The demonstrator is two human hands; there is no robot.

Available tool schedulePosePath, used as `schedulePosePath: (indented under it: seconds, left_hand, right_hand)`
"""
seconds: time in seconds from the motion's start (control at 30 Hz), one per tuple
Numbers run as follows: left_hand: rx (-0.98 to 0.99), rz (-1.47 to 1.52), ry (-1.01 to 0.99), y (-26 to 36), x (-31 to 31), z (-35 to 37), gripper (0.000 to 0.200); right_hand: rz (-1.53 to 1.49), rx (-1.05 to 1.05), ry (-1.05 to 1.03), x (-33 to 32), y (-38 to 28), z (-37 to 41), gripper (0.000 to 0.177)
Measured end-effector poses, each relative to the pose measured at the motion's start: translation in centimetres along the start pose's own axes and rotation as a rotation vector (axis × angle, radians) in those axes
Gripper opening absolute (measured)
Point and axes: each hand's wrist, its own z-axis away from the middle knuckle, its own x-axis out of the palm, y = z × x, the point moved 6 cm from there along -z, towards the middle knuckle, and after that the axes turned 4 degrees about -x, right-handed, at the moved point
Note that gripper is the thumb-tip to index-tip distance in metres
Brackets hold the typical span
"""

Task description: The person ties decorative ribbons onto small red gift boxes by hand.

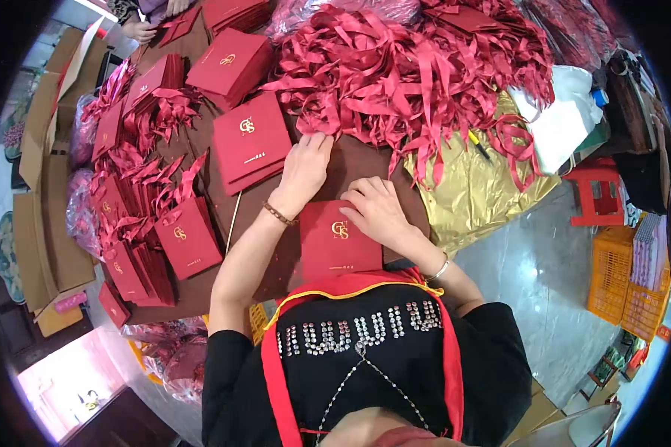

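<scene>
The right hand (376, 212) lies open and flat on the red bag (334, 246) before the chest, while the left hand (306, 167), nearer the ribbons (395, 74) piled just beyond that bag on the worktop (361, 160), fingers one end, grip unclear.

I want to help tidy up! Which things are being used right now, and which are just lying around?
In use: left hand at the ribbon pile; right hand on the red bag with gold letters.
Lying about: gold sheet, yellow pen, red stool, orange crates, cardboard boxes.
</scene>
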Motion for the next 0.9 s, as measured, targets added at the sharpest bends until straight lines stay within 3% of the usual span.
schedulePosePath:
  seconds: [0.13,0.27,0.33,0.37,0.4,0.43,0.5,0.57,0.6,0.67,0.73,0.8,0.87,0.9]
  left_hand:
    - [-0.012,-0.029,-0.157,-0.7,0.9,-0.4,0.027]
    - [0.109,-0.123,-0.119,-0.3,-0.3,-0.2,0.020]
    - [-0.026,0.363,0.153,-1.3,-4.7,-0.1,0.010]
    - [-0.451,0.774,0.108,-2.6,-6.3,0.7,0.008]
    - [-0.512,1.111,0.122,-3.2,-8.9,1.1,0.010]
    - [-0.524,1.232,0.250,-5.3,-10.6,2.1,0.012]
    - [-0.322,1.548,0.454,-7.0,-15.8,3.8,0.015]
    - [-0.279,1.557,0.528,-7.7,-19.5,6.1,0.016]
    - [-0.379,1.525,0.560,-7.7,-20.6,7.2,0.015]
    - [-0.387,1.659,0.558,-7.8,-20.4,9.2,0.014]
    - [-0.454,1.606,0.295,-7.4,-18.2,10.3,0.013]
    - [-0.917,1.285,0.137,-6.0,-13.8,11.9,0.016]
    - [-0.954,1.453,-0.030,-3.5,-8.6,12.7,0.012]
    - [-1.044,1.249,-0.147,-2.1,-7.9,12.7,0.012]
  right_hand:
    - [-0.023,-0.008,0.011,-0.2,-0.3,-0.3,0.019]
    - [-0.118,0.035,0.009,-0.5,0.0,-0.2,0.020]
    - [-0.187,0.045,0.047,-0.8,0.5,-0.1,0.020]
    - [-0.185,0.068,0.032,-0.8,0.8,-0.1,0.020]
    - [-0.151,0.050,0.014,-0.9,0.9,-0.2,0.019]
    - [-0.165,0.057,0.002,-0.8,1.2,-0.2,0.019]
    - [-0.157,0.003,0.011,-1.3,1.2,-0.5,0.018]
    - [-0.107,-0.009,-0.057,-1.8,0.9,-1.3,0.019]
    - [-0.078,-0.041,-0.069,-2.0,0.7,-1.6,0.019]
    - [-0.076,-0.075,-0.136,-1.5,0.7,-2.1,0.022]
    - [-0.087,-0.093,-0.199,-1.0,0.7,-2.7,0.023]
    - [-0.086,-0.115,-0.233,-0.8,0.4,-3.2,0.023]
    - [-0.081,-0.135,-0.265,-0.3,0.2,-3.4,0.022]
    - [-0.077,-0.124,-0.281,0.0,0.3,-3.4,0.022]
